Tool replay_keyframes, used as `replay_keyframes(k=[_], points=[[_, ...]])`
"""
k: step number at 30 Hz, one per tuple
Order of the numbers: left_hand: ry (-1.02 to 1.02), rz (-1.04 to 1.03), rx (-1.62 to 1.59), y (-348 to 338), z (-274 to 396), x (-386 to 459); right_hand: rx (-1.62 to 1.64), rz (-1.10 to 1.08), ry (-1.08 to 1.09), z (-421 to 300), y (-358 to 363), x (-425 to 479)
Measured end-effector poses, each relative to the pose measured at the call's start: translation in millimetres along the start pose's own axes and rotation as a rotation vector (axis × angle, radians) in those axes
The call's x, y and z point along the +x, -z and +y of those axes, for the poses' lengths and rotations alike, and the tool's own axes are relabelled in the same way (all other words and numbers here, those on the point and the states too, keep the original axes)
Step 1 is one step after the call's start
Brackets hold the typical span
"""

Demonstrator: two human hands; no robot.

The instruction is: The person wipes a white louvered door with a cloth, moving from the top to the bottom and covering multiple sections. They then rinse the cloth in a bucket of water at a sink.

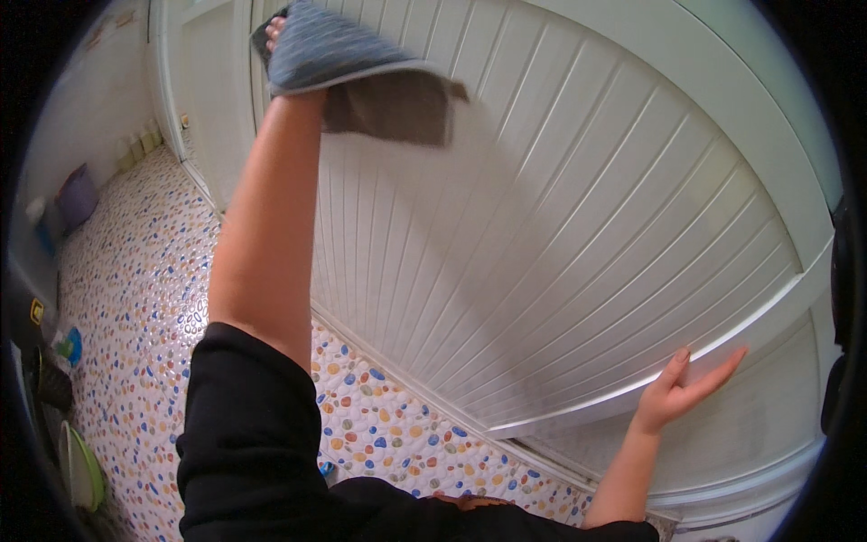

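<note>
A blue and grey-brown cloth (393, 101) hangs over my left hand (276, 32) at the top left, its loose end blurred against a white grooved panel door (542, 223). Only a few fingertips of that hand show past the cloth, which covers the rest. My right hand (684, 393) is at the lower right, by the door's long edge, with thumb and fingers apart and nothing in it. Whether its fingertips touch the door edge, I cannot tell.
The floor (386, 420) has a coloured pebble pattern and shines at the left. A purple bucket (76, 196), a green-rimmed basin (82, 467) and a dark pot (54, 381) stand along the left side. A door track (420, 386) runs along the floor.
</note>
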State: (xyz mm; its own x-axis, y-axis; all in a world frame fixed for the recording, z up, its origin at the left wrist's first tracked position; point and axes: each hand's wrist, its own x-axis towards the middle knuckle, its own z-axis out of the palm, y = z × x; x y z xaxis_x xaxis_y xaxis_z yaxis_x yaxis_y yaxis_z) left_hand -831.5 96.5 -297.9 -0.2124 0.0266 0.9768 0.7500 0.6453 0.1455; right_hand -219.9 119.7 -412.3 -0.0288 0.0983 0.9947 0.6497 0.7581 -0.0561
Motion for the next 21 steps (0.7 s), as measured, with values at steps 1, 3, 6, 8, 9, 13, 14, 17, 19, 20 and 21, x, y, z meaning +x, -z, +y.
replay_keyframes(k=[1, 3, 6, 8, 9, 13, 14, 17, 19, 20, 21], points=[[0.027, -0.130, 0.103, -2, 3, -1, -0.013, -0.003, 0.010, 2, 1, 2], [0.064, -0.309, 0.179, 12, 14, -4, -0.043, -0.011, 0.028, 3, 3, 3], [0.187, -0.097, -0.219, 33, 82, -38, -0.104, -0.021, 0.046, 3, 4, 3], [0.249, 0.075, -0.563, 66, 151, -68, -0.096, -0.029, 0.014, 0, 5, 4], [0.262, 0.132, -0.683, 84, 183, -83, -0.110, -0.040, 0.019, 0, 5, 3], [-0.023, 0.054, -0.479, 164, 233, -151, -0.208, -0.074, 0.090, 6, 9, 4], [-0.092, 0.096, -0.563, 170, 224, -163, -0.198, -0.077, 0.102, 11, 8, 1], [-0.060, -0.203, -1.199, 158, 185, -164, -0.286, -0.065, 0.100, 10, 13, 3], [-0.043, 0.007, -0.979, 120, 141, -153, -0.243, -0.051, 0.074, 8, 8, -1], [0.050, 0.062, -0.857, 89, 122, -154, -0.246, -0.083, 0.131, 12, 11, -1], [0.141, -0.038, -0.852, 86, 104, -143, -0.252, -0.082, 0.123, 13, 12, 0]])
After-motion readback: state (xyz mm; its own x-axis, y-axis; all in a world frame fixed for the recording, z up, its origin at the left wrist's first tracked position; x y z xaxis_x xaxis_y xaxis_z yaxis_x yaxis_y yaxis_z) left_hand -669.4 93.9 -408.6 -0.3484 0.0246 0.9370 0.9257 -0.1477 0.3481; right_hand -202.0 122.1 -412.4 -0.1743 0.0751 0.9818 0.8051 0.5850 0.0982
